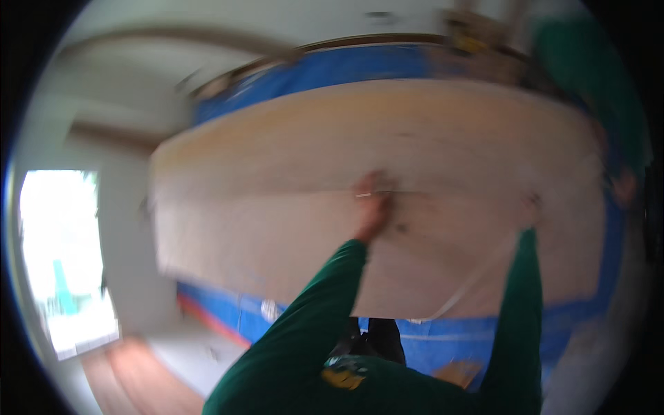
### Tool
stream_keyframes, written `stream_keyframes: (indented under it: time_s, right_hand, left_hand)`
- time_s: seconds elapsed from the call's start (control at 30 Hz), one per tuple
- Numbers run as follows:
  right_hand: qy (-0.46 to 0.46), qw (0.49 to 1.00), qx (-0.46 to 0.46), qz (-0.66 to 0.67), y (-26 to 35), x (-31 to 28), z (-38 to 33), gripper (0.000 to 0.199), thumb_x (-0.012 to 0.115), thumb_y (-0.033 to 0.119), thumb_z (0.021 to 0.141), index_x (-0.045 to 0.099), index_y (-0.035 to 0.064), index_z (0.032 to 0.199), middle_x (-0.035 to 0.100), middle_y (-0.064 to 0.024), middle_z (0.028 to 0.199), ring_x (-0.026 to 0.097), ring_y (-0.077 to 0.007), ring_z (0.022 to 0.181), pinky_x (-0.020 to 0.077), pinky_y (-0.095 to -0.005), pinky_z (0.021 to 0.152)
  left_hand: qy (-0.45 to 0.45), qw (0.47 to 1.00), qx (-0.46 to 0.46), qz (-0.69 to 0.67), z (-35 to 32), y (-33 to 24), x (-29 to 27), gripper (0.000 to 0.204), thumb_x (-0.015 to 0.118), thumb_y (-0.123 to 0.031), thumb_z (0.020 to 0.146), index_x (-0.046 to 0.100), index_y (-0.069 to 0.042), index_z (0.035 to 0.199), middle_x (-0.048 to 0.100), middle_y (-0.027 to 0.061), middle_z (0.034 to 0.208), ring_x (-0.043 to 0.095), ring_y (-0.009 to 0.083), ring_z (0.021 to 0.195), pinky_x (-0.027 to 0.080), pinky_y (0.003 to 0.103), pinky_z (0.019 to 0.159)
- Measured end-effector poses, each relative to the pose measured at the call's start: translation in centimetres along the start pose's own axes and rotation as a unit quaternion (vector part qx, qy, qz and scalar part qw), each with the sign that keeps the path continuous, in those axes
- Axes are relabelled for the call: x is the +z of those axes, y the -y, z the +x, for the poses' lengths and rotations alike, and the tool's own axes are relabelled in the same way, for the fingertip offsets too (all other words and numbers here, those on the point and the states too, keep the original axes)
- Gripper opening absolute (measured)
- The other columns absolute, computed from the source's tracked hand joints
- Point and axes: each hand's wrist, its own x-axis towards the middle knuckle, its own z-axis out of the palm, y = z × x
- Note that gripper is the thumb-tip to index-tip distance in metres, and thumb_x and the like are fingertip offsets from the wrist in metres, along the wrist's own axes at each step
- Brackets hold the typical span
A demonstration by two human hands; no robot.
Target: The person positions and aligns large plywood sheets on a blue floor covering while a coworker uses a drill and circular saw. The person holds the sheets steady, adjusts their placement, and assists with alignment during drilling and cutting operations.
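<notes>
A large pale wooden panel (277, 235) lies in front of me, its surface blurred by motion. Over its middle is my left hand (373, 206), smeared, with a small whitish streak and something dark at the fingers. Whether the hand grips anything is unclear. Farther right, my right hand (530, 204) is low over the panel, its fingers too blurred to read. A pale cord (460, 294) runs from near that hand down to the panel's near edge. A thin dark line crosses the panel beside my left hand.
Blue sheeting (443, 339) spreads under and around the panel. Another person in a green sleeve (595, 76) stands at the far right, a hand (624, 188) near the panel's end. At the left are a bright opening (66, 256) and brown boards (138, 377).
</notes>
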Motion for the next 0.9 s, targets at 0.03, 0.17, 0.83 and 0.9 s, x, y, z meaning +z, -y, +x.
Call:
stream_keyframes:
  time_s: [0.03,0.17,0.83,0.9]
  right_hand:
    - [-0.011,1.0,-0.011,0.014,-0.2,0.5,-0.3,0.055,0.066,0.025,0.104,0.046,-0.0034,0.146,0.066,-0.0184,0.122,0.068,-0.029,0.098,0.058,-0.0428,0.086]
    - [-0.101,0.987,-0.017,0.124,1.3,1.7,-1.9,0.053,0.062,0.024,0.106,0.041,0.0038,0.15,0.069,-0.015,0.109,0.07,-0.0269,0.081,0.0599,-0.0421,0.07]
    - [-0.108,0.993,-0.018,0.046,5.4,4.0,-5.0,0.057,0.083,0.004,0.088,0.048,-0.0025,0.132,0.072,-0.0134,0.093,0.073,-0.0212,0.066,0.0648,-0.0365,0.059]
    - [-0.102,0.994,-0.021,0.038,5.3,4.0,-4.9,0.054,0.082,0.004,0.088,0.048,-0.0021,0.13,0.071,-0.0132,0.091,0.073,-0.0216,0.066,0.0647,-0.0365,0.058]
  left_hand:
    - [-0.006,1.0,-0.008,-0.008,0.3,0.2,0.1,0.052,0.063,-0.016,0.095,0.061,-0.019,0.147,0.04,0.0191,0.16,0.03,0.0414,0.151,0.017,0.064,0.123]
    - [0.033,0.998,-0.002,0.05,1.6,-0.3,0.7,0.055,0.06,-0.027,0.103,0.051,-0.017,0.156,0.031,0.0193,0.17,0.024,0.0401,0.157,0.015,0.057,0.127]
    - [0.05,0.994,-0.051,0.088,1.3,-0.6,0.7,0.071,0.049,-0.045,0.106,0.033,-0.009,0.165,0.021,0.0146,0.175,0.012,0.0351,0.163,0.005,0.061,0.129]
    - [0.022,0.996,-0.024,0.084,1.2,-0.5,0.9,0.071,0.048,-0.046,0.107,0.031,-0.009,0.166,0.023,0.0142,0.175,0.013,0.0343,0.163,0.004,0.062,0.128]
